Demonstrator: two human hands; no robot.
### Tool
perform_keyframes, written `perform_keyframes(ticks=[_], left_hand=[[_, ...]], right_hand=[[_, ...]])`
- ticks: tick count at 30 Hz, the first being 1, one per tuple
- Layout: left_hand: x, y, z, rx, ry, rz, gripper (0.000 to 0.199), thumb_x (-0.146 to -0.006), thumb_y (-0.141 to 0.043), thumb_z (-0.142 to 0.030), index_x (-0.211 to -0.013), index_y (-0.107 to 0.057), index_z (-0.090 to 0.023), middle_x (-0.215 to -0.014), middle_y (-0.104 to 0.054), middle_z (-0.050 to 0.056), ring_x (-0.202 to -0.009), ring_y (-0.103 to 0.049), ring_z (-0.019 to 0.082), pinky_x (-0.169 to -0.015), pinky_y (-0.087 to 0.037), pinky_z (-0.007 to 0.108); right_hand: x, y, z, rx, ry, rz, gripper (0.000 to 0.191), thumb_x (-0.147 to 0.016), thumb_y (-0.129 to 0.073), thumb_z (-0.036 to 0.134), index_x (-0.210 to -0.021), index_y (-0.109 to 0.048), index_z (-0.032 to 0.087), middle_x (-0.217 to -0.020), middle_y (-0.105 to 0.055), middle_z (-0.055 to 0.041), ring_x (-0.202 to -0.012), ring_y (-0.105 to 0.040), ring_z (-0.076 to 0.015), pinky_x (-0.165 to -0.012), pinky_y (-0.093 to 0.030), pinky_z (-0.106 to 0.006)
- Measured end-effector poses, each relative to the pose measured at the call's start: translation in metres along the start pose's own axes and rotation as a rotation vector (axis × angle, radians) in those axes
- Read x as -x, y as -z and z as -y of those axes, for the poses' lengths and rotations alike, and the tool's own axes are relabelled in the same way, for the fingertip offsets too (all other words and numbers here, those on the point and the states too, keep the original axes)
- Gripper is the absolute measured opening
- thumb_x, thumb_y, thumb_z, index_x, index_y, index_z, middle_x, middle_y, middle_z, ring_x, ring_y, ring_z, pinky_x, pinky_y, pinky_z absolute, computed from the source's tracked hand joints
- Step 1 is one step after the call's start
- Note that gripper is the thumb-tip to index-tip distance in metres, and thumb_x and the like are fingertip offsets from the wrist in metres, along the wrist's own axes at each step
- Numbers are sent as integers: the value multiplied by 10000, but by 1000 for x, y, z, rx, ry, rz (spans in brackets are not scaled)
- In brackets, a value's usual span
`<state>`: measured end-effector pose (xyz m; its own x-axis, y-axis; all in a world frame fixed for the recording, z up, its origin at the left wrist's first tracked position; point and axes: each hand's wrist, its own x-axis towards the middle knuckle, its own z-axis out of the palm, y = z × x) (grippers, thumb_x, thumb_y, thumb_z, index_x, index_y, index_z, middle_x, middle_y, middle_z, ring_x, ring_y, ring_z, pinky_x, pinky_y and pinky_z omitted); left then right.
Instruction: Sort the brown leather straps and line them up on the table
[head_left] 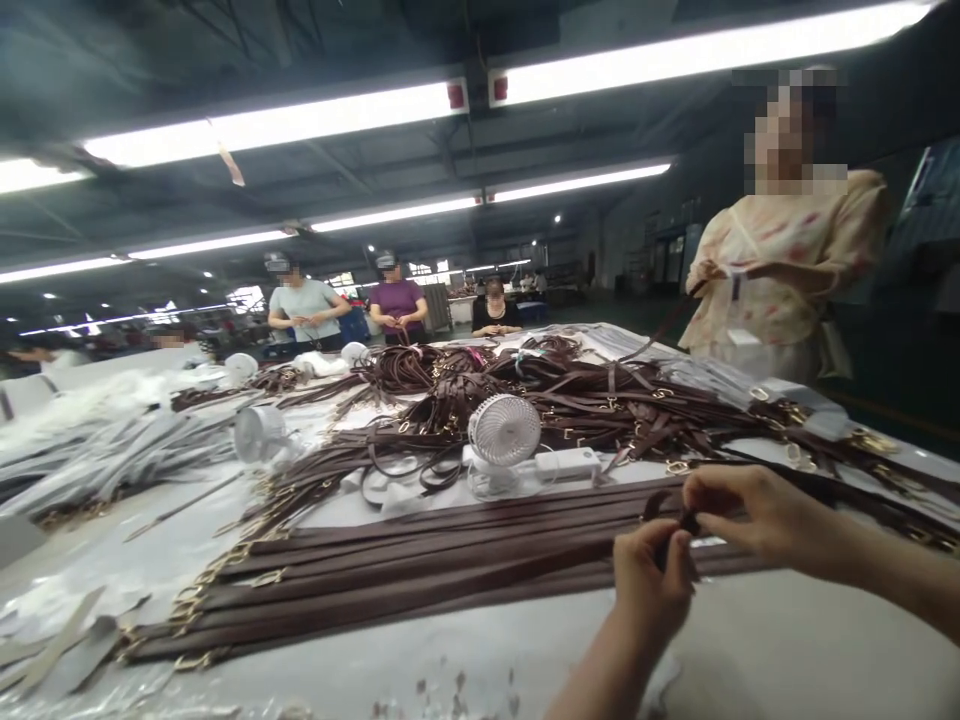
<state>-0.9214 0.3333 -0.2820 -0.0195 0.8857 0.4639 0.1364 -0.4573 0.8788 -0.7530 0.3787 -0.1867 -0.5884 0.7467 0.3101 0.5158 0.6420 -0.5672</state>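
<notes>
My left hand (654, 580) is closed in a pinch on a dark brown leather belt (555, 565), which runs off to the left over other belts. Just above and to the right, my right hand (757, 515) pinches a dark, curled end of the belt; the fingers hide the exact spot. Beneath and left of my hands lies a row of brown belts (420, 530) laid side by side. Their gold buckles (187, 600) point to the left.
A white fan (504, 432) stands behind the row, with another fan (259, 435) further left. A tangled heap of belts (450, 385) fills the table's middle. A person (787, 260) stands at right holding a strap; several others are behind. Plastic-wrapped bundles (90, 460) lie left.
</notes>
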Motion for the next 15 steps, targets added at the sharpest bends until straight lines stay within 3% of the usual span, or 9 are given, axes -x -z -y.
perform_keyframes(ticks=[3,7,12,15], left_hand=[[2,1,0,-51,14,38,516,-950,-482,-566,-854,-743,-131,-532,-625,57,-474,-557,134,-522,-470,248],[-3,1,3,-112,90,66,525,-904,-543,-604,-876,-757,-125,-518,-627,54,-477,-566,142,-501,-482,241],[-13,4,8,-55,222,119,454,-886,-581,-541,-874,-766,-126,-490,-585,1,-365,-454,88,-380,-369,200],[-16,6,10,-5,236,114,423,-894,-583,-499,-939,-763,-119,-515,-599,-6,-346,-432,74,-354,-336,189]], right_hand=[[0,1,0,162,63,74,57,-771,-577,209,-737,-532,222,-663,-580,15,-604,-500,-157,-568,-348,-293],[-2,-4,-11,307,69,4,84,-762,-546,207,-734,-470,230,-674,-586,15,-592,-494,-159,-579,-321,-300],[-1,-3,-24,283,-43,-103,56,-779,-499,243,-748,-452,236,-622,-555,28,-581,-496,-162,-586,-345,-293],[0,3,-23,204,-31,-69,21,-780,-494,238,-770,-477,231,-619,-535,35,-569,-475,-152,-567,-349,-286]])
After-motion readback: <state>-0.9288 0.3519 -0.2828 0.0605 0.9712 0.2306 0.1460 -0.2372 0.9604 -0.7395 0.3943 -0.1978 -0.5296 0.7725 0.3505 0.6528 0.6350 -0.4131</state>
